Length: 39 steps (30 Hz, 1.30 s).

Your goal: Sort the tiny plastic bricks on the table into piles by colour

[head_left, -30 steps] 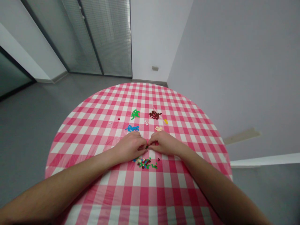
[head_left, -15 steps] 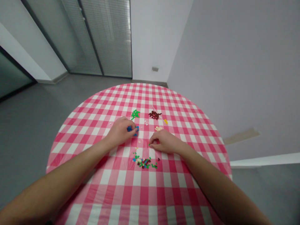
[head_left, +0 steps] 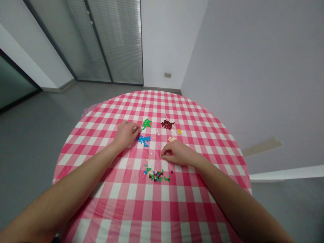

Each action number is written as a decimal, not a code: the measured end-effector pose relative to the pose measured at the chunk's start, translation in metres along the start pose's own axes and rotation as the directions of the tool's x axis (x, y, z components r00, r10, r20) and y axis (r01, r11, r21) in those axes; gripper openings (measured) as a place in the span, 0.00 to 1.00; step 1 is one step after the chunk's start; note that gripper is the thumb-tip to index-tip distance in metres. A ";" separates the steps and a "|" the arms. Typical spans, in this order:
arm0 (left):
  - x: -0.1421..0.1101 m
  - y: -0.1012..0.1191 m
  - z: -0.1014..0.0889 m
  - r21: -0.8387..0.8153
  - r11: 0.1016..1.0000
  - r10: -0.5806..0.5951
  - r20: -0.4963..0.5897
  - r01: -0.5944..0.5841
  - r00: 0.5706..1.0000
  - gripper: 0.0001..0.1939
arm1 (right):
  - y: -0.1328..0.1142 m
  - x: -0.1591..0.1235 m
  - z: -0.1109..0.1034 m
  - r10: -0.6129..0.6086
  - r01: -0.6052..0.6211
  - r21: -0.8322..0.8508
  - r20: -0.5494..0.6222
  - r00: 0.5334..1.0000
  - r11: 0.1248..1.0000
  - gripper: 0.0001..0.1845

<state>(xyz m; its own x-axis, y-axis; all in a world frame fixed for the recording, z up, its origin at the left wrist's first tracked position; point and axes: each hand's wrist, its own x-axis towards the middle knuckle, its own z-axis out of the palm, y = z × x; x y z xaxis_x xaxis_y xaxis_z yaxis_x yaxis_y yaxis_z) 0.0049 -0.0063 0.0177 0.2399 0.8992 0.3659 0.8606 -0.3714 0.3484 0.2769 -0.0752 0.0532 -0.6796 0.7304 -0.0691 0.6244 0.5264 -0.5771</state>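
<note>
Tiny green plastic-looking piece, pinched in my right hand over pink-and-white checked worktop; light, stiff, I judge, best held edgewise; left hand beside heaped green pieces, grip unclear.

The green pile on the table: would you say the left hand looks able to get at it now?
Probably yes: the left hand is just beside the green pile, and nothing appears to block the way.
</note>
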 end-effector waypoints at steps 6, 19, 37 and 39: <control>-0.006 0.000 -0.005 0.061 0.997 0.046 -0.016 -0.045 0.999 0.13 | 0.000 0.000 -0.001 0.011 -0.011 0.006 0.003 1.000 1.000 0.08; -0.008 0.011 -0.006 0.136 0.990 0.011 0.115 -0.027 0.993 0.17 | -0.001 -0.001 -0.001 0.049 -0.049 0.015 0.012 0.999 0.999 0.07; -0.017 0.028 -0.010 -0.142 0.954 0.252 -0.108 -0.266 0.962 0.11 | -0.007 0.002 0.004 -0.012 0.010 -0.019 -0.127 0.992 1.000 0.08; -0.024 0.038 -0.012 -0.206 0.907 0.351 -0.109 -0.367 0.930 0.10 | -0.008 0.003 0.007 0.028 -0.012 0.073 -0.230 0.973 0.997 0.07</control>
<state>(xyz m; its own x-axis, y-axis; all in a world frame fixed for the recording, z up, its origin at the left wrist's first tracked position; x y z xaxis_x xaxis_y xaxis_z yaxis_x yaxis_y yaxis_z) 0.0266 -0.0448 0.0324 0.4764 0.6805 0.5568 0.6000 -0.7145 0.3599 0.2670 -0.0804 0.0518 -0.5550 0.8254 0.1036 0.6026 0.4847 -0.6339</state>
